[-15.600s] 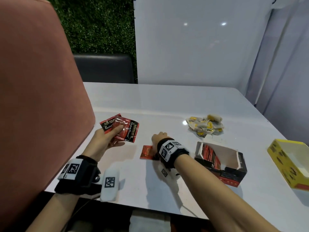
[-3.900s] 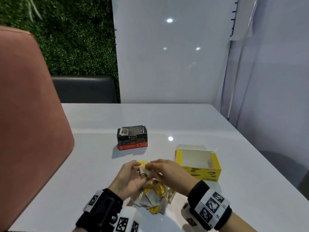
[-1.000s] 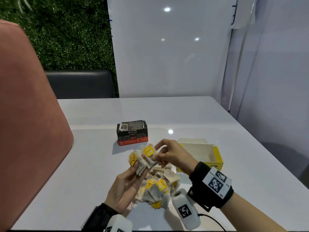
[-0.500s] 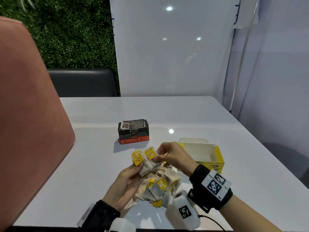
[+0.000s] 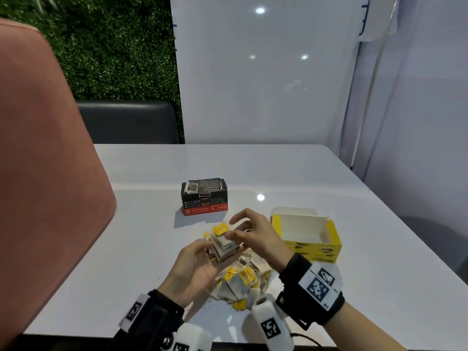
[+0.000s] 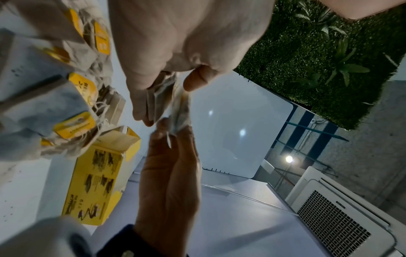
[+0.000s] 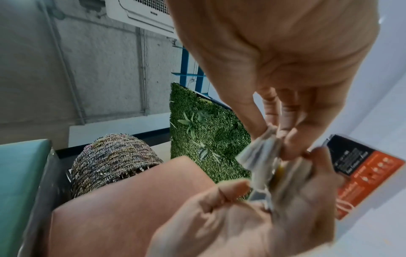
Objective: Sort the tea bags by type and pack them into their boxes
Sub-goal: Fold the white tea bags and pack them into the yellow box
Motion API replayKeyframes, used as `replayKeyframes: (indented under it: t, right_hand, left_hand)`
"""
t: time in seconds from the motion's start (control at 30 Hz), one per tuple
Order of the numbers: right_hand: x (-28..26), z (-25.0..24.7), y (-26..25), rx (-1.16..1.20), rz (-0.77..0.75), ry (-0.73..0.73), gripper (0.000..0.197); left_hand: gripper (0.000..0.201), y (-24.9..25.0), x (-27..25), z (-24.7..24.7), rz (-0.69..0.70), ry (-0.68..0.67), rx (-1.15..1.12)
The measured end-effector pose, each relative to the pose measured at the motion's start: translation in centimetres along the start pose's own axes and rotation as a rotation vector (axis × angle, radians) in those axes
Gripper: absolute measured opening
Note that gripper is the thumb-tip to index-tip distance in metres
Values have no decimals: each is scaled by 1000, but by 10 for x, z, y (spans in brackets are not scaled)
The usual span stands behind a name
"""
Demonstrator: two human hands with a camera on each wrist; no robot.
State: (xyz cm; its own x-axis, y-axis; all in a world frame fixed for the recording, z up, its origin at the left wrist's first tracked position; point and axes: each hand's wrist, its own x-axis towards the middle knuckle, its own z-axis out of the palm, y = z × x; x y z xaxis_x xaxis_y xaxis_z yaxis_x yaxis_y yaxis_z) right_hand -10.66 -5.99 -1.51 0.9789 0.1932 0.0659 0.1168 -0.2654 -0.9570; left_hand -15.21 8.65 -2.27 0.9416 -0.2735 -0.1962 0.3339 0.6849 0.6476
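Note:
My left hand [image 5: 210,253] holds a small stack of tea bags [image 5: 224,245] with yellow tags above the table. My right hand [image 5: 234,229] pinches the top of the same stack from the right. In the right wrist view the right hand's fingers [image 7: 285,139] close on the stack of tea bags [image 7: 261,156] lying in the left hand [image 7: 241,217]. A loose pile of yellow-tag tea bags [image 5: 240,282] lies on the table under my hands. The open yellow box [image 5: 326,245] stands just right of them. The black and red box [image 5: 204,198] stands behind, flaps folded over.
A pink chair back [image 5: 45,173] fills the left side. The white table [image 5: 278,168] runs to a wall panel behind and to an edge on the right. A dark seat back [image 5: 126,121] stands beyond the table.
The bags fanned out in my left hand half a second ago now lie pressed into one stack, with my right hand's fingers on top of them.

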Motion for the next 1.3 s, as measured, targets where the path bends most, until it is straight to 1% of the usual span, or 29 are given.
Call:
replayKeyframes:
  t: [0.1,0.2,0.3,0.37,0.5,0.67,0.8,0.87,1.0,1.1,1.2,1.3]
  right_hand:
    - [-4,7,4,-65,-18,27,26]
    - [-4,8,7,-225,-40,53,26]
    - [-2,7,8,-395,-39,19,29]
    - [-2,5,7,-423,-33,-24,28]
    - [-2,3,8,-326,-22,-38,17]
    - [-4,0,7,-79,16,-79,7]
    - [-2,-10,-3,134,8,-71,11]
    - [1,-8,-6,195,17,-72,12]
    - [3,2,-2,218,63,-62,6]
    - [3,5,4,203,83,-38,10]
    - [3,7,7,125,78,-18,11]
    - [3,9,7,-27,67,6,15]
  left_hand:
    - [32,-1,1,0,1,-7,7]
    - [40,-2,3,-2,-8,-6,31]
    - [44,-2,4,-3,-14,-12,19]
    - [46,-1,6,-3,-16,-15,13]
    - [50,0,8,-5,-25,20,21]
    - [47,2,11,-15,-49,80,71]
    - [46,1,10,-13,-42,87,176]
    - [45,-2,10,-10,-32,92,209]
    - [44,-7,10,-6,-13,116,244]
    - [45,-7,8,-5,-12,98,231]
    - [42,-6,7,-4,-14,86,227]
    - [37,-9,6,-2,-8,93,275]
